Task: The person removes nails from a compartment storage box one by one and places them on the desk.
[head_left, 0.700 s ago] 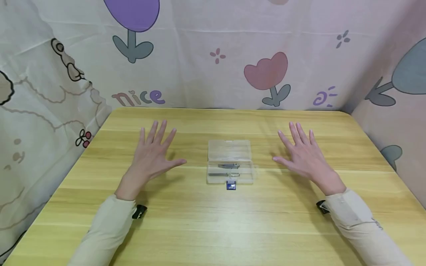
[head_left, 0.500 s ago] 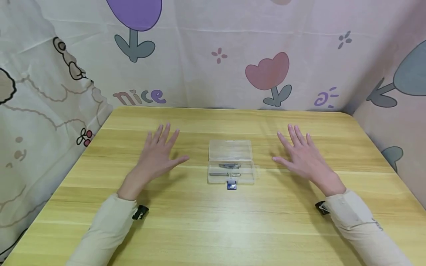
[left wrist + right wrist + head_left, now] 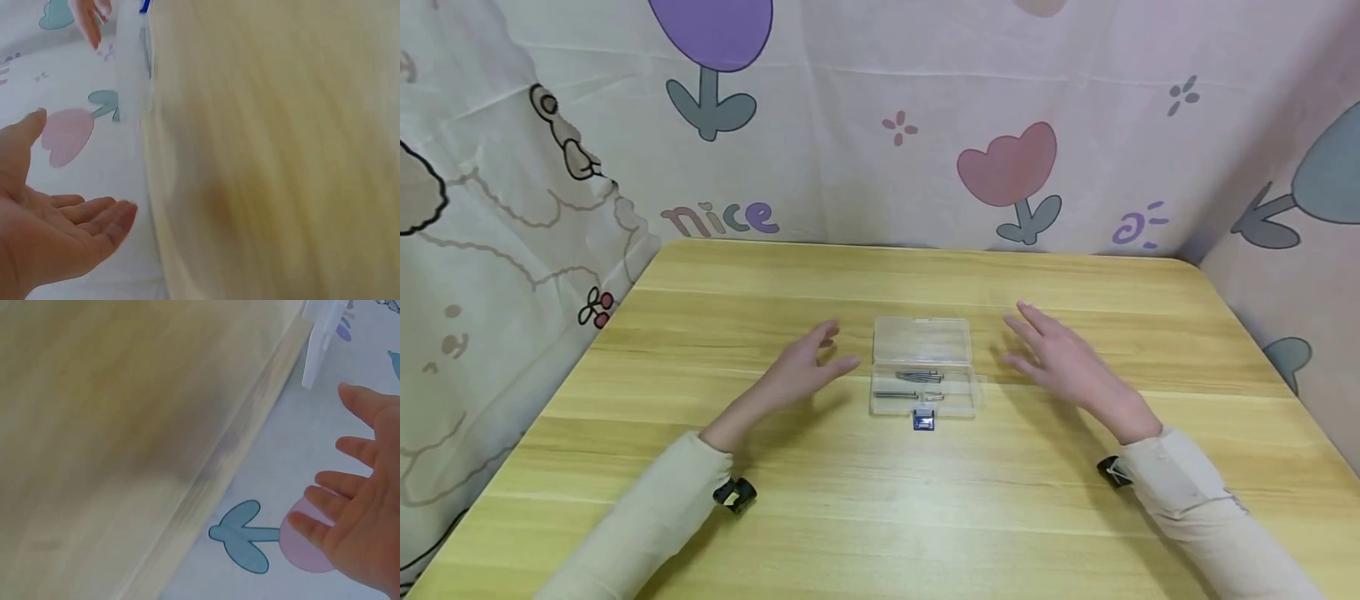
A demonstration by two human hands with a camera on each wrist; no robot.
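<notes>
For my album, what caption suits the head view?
Two open hands, left hand and right hand, flank a clear plastic box of metal pins on a wooden table.

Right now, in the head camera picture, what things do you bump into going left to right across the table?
Left hand → clear plastic box holding thin metal rods → right hand, all over the wooden table.

1. A wooden table (image 3: 880, 517) stands in the corner.
2. A cloth (image 3: 850, 158) hangs behind the table, printed with tulips and "nice".
3. A sheep-print cloth (image 3: 482, 275) hangs at the table's left.
</notes>
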